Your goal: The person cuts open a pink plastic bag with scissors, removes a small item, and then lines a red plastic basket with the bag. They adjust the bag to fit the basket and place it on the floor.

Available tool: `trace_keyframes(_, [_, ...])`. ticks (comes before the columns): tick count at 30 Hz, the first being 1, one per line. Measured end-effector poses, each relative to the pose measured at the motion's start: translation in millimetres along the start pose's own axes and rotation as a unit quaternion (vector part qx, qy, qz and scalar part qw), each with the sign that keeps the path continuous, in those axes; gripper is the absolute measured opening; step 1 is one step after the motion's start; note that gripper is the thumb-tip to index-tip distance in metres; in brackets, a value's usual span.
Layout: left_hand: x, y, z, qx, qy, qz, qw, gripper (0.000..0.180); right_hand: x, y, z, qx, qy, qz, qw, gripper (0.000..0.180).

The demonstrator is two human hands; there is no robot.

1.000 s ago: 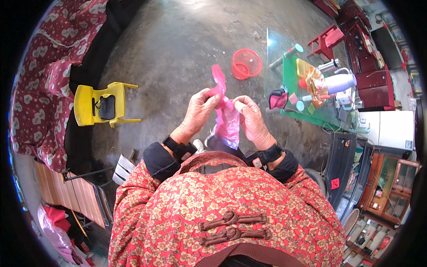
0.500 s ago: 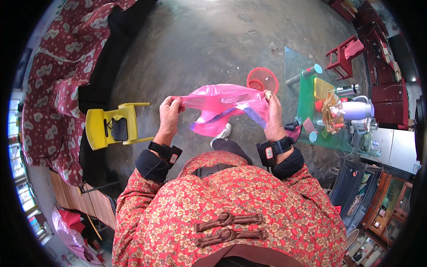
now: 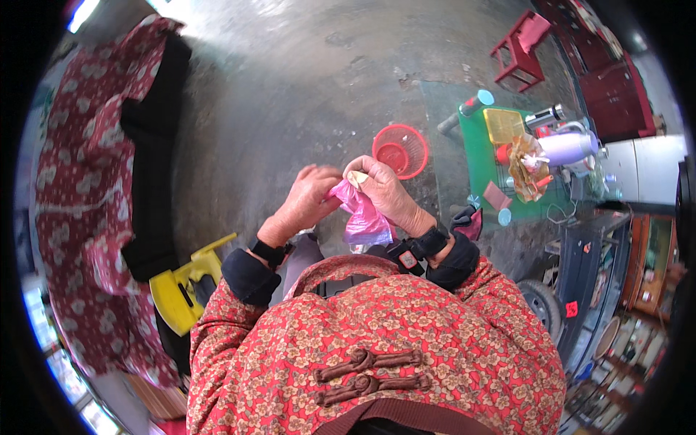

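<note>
A pink plastic bag (image 3: 368,223), with a bluish-purple lower edge, hangs bunched up in front of my body. My right hand (image 3: 391,196) grips its gathered top. A small pale yellowish piece (image 3: 357,178) shows at those fingertips; its kind is unclear. My left hand (image 3: 304,203) is close against the right one, closed at the bag's left edge near the thumb, though its upper fingers are blurred. Both wrists wear black straps with small devices. Beyond the hands, a red plastic basket (image 3: 412,148) with a smaller red bowl-like shape inside stands on the floor.
A glass-topped green table (image 3: 482,170) at right bears a purple thermos (image 3: 565,148), a yellow tray (image 3: 503,125) and a crumpled brown bag (image 3: 523,170). A yellow chair (image 3: 174,301) stands at lower left, beside a heart-patterned cover (image 3: 80,217). A red stool (image 3: 518,61) is farther off.
My hands have come together from wide apart. The stretched pink bag is now bunched between them and hangs lower. The view has shifted, with the yellow chair lower in the picture.
</note>
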State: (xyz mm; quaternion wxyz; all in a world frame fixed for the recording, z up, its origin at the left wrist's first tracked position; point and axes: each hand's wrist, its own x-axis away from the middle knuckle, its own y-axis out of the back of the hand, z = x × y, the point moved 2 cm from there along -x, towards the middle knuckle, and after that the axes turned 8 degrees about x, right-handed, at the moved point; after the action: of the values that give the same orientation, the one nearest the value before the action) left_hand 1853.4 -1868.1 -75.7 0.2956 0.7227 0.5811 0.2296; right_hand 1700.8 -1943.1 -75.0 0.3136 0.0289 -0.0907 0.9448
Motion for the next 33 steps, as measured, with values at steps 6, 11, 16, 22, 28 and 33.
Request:
trace_keyframes(6, [-44,17,55,0.432,0.184,0.107,0.877,0.025,-34,62,-23,0.066,-0.081,-0.281,0.954,0.016])
trace_keyframes(11, [-99,49,110,0.460,0.206,-0.039,0.863,0.021,-44,71,-29,0.076,-0.006,-0.475,0.877,0.021])
trace_keyframes(16, [-149,36,117,0.449,0.175,0.093,0.871,0.022,-74,40,-24,0.057,-0.031,-0.421,0.905,0.031])
trace_keyframes(22, [-197,17,100,0.405,0.191,0.175,0.877,0.022,-100,64,-25,0.005,0.011,-0.435,0.901,0.033])
trace_keyframes(28, [-250,35,88,0.450,0.151,0.195,0.858,0.021,-94,129,-54,0.189,-0.118,-0.459,0.860,0.028])
trace_keyframes(33, [-291,36,71,0.507,0.137,0.164,0.835,0.022,-82,153,-81,0.338,-0.150,-0.568,0.735,0.025])
